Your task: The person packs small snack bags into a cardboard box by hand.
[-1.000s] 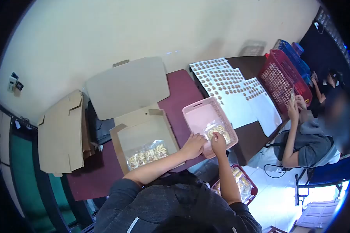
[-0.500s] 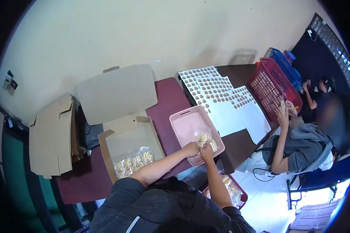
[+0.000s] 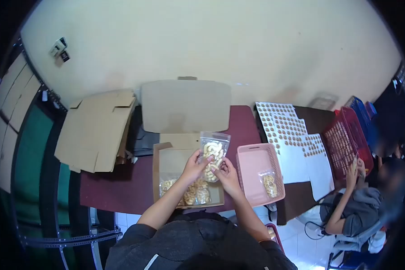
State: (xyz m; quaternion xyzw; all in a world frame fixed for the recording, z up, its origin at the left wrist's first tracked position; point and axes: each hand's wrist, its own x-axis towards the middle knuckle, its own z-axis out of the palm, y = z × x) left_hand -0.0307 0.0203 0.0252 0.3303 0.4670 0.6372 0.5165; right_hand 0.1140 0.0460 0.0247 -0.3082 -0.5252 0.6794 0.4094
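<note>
A clear pouch of pale, curved snack pieces (image 3: 214, 148) is held upright over the open cardboard box (image 3: 179, 158). My left hand (image 3: 194, 167) grips the pouch's left side, and my right hand (image 3: 228, 177) has its lower right edge between thumb and fingers. Along the near side of the box lie several similar pouches (image 3: 198, 192), partly covered by my left forearm. To the right of the box stands a pink plastic basket (image 3: 252, 166), with one filled pouch (image 3: 269, 184) lying in it.
Flattened cardboard boxes (image 3: 94, 130) lean at the left on the maroon table (image 3: 117, 191). Sheets of round stickers (image 3: 288, 130) cover part of a dark table at right. Beyond are a red basket (image 3: 346, 135) and a seated person (image 3: 360, 211) handling something small.
Both hands have moved left from the pink basket to above the box, lifting a pouch out. One pouch stays in the basket. The camera view has turned too.
</note>
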